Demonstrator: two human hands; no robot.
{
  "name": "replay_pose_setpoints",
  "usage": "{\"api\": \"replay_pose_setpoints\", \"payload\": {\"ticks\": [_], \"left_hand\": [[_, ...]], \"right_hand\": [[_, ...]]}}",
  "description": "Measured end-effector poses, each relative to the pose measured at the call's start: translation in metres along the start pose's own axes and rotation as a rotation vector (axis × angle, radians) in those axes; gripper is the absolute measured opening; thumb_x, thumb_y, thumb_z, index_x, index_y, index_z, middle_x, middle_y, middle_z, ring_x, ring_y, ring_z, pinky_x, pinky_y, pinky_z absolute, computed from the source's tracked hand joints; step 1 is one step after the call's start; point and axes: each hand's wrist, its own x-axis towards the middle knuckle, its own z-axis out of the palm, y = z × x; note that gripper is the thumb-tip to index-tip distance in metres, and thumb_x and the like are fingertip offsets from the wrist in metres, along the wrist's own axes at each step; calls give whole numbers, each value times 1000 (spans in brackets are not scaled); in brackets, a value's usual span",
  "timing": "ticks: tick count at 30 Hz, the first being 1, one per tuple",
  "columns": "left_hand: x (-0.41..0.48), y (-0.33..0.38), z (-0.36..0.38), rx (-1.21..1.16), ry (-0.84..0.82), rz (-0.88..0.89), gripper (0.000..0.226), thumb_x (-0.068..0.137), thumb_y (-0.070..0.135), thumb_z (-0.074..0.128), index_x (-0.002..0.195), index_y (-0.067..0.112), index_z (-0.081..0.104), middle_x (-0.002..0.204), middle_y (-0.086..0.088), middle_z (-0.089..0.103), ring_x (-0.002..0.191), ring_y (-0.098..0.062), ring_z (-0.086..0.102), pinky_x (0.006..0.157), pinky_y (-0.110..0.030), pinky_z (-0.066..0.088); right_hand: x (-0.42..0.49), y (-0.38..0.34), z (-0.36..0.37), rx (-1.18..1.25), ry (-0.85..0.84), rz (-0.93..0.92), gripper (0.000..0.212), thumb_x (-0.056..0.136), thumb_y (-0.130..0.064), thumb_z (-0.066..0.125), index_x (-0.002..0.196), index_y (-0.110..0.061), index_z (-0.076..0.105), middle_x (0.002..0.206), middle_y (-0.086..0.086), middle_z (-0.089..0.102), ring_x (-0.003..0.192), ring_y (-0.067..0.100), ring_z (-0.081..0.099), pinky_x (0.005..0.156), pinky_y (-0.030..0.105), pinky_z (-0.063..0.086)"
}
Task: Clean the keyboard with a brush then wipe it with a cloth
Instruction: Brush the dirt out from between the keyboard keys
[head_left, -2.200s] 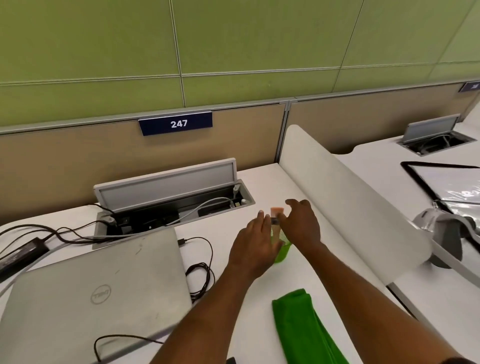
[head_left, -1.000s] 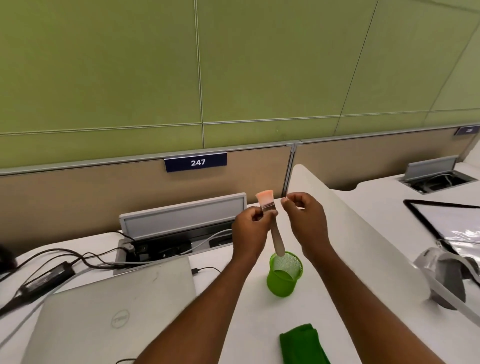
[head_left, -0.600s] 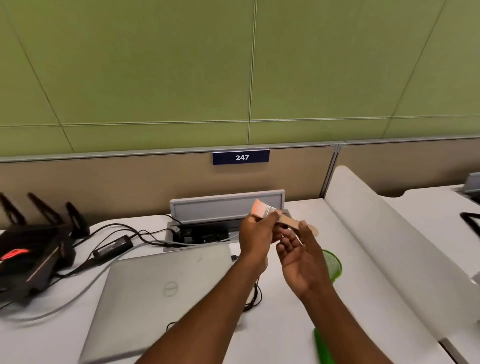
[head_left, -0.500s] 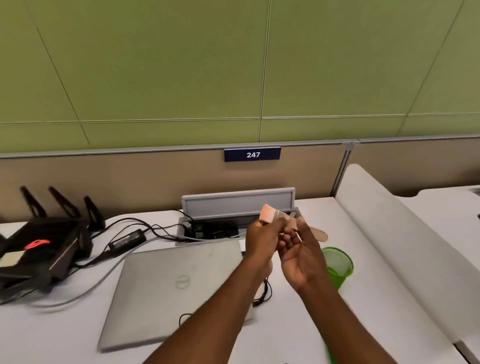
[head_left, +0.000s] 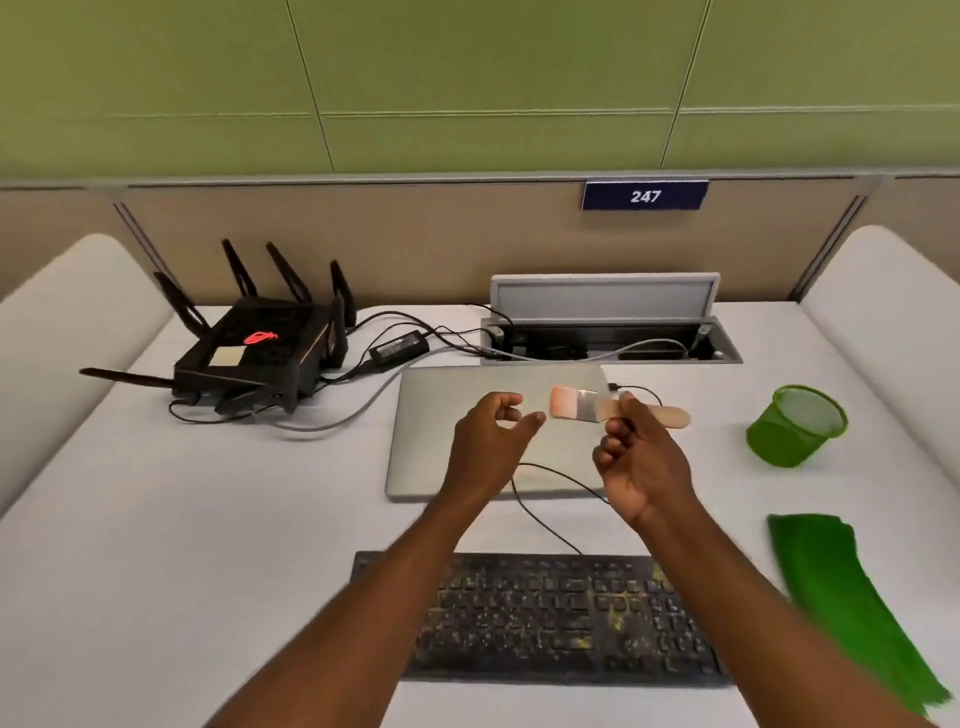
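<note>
Keyboard (head_left: 561, 618), brush (head_left: 587, 404), cloth (head_left: 841, 597): one each; right hand (head_left: 644, 462) fingers pinch brush, left hand (head_left: 488, 441) loosely curled, empty.

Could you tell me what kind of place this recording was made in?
Probably a shared office workstation: a numbered plate on the partition, a desk cable box, a closed laptop and keyboard.

Speckled keyboard (head_left: 561, 618), level brush (head_left: 587, 404), green cloth (head_left: 841, 587)
</note>
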Motion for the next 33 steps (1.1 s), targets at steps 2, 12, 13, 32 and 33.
{"api": "replay_pose_setpoints", "payload": {"ticks": [2,12,13,32,33], "left_hand": [[-13,-21,-25,82,-5,16,42,95,36,69,132,19,59,117,4,64,100,-10,60,77,-14,47],[-77,-170,-154,553,-418,18,112,72,62,82,159,25,22,164,3,27,148,-15,29,115,-32,30],[-80,-182,-161,560,-471,-18,123,67,62,86,161,25,15,167,3,20,151,-15,23,119,-34,27],[-88,-245,-168,598,-586,257,160,49,84,80,156,29,-25,169,7,-18,155,-12,-14,127,-34,-4],[-89,-245,-169,600,-587,253,159,50,84,80,157,27,-24,168,6,-18,155,-12,-14,127,-33,-5]], "right_hand": [[-14,28,4,-50,9,4,11,94,-22,64,90,-14,57,57,-2,47,43,6,40,41,18,35],[-62,155,23,-250,77,47,11,96,-15,61,89,-7,61,60,2,52,46,9,44,47,23,36],[-64,164,23,-301,94,24,9,96,-13,59,90,-6,62,63,4,54,48,9,46,47,23,37],[-77,240,59,-1253,67,-413,24,89,-22,61,67,-13,66,55,-3,61,46,4,54,42,15,37],[-76,242,63,-1270,60,-421,26,90,-22,61,66,-13,65,53,-5,59,45,2,51,40,12,34]]}}
